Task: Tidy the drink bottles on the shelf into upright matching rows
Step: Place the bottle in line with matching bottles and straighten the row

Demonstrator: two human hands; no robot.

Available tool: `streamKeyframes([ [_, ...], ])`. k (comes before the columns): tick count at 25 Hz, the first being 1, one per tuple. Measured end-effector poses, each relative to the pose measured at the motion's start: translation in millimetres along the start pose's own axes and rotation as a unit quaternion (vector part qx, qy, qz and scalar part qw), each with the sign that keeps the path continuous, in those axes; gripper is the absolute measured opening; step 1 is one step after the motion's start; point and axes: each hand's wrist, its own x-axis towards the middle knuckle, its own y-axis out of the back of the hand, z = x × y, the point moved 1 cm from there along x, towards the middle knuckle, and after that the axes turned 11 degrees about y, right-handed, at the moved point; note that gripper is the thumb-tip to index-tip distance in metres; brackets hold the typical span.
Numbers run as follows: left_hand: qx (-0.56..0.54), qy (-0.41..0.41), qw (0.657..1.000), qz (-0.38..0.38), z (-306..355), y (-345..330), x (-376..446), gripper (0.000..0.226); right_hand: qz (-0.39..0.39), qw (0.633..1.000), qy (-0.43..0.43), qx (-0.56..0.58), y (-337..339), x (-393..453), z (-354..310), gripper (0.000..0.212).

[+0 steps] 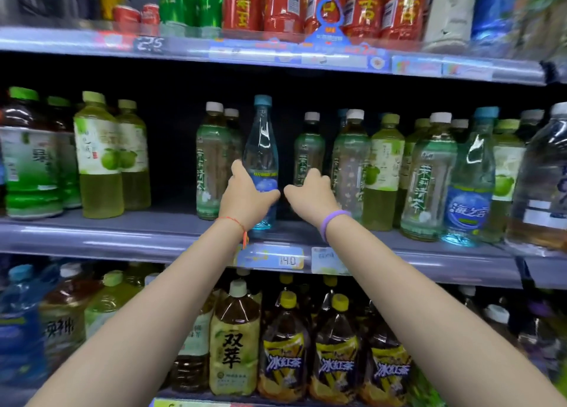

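Observation:
My left hand (245,193) grips the lower body of a tall clear blue-capped bottle (261,136), which stands upright on the middle shelf (122,233). My right hand (311,192) hovers just to its right with fingers spread, holding nothing, in front of a green-labelled tea bottle (309,149) set further back. More white-capped green tea bottles (211,161) stand to the left of the blue one. To the right, tea bottles (428,176), green-apple drink bottles (385,173) and another blue bottle (469,186) stand mixed together.
Left on the middle shelf stand green-apple bottles (98,158) and dark tea bottles (27,161), with a gap between them and the centre group. The upper shelf holds red bottles (325,5) and cans (178,5). Large tea bottles (285,354) fill the lower shelf. Price tags (271,258) line the shelf edge.

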Motion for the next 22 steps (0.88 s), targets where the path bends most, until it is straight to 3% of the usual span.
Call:
streamKeyframes([
  [3,0.02,-0.008,1.0,0.017,-3,8,-2,0.096,0.063,0.993,-0.065,0.082,-9,15,-3,0.063],
  [8,0.013,-0.037,0.999,-0.01,-13,24,-3,0.096,0.16,0.951,-0.168,0.204,-15,42,-8,0.058],
  [11,-0.019,-0.057,0.997,-0.044,-19,32,1,0.098,0.148,0.942,-0.184,0.237,-20,50,-6,0.06],
  [14,-0.029,-0.07,0.995,-0.058,-22,33,5,0.091,0.076,0.94,-0.179,0.279,-31,45,-15,0.064],
  [16,-0.034,-0.081,0.994,-0.062,-23,32,7,0.084,0.026,0.936,-0.164,0.309,-35,40,-19,0.057],
  [18,-0.028,-0.094,0.993,-0.065,-23,31,9,0.082,0.033,0.94,-0.131,0.314,-33,34,-23,0.044],
  [20,-0.006,-0.104,0.992,-0.069,-21,28,9,0.086,0.103,0.964,-0.051,0.24,-22,26,-26,0.036],
  [22,0.024,-0.112,0.991,-0.076,-17,22,9,0.092,0.203,0.973,0.07,0.087,-4,15,-28,0.027],
])
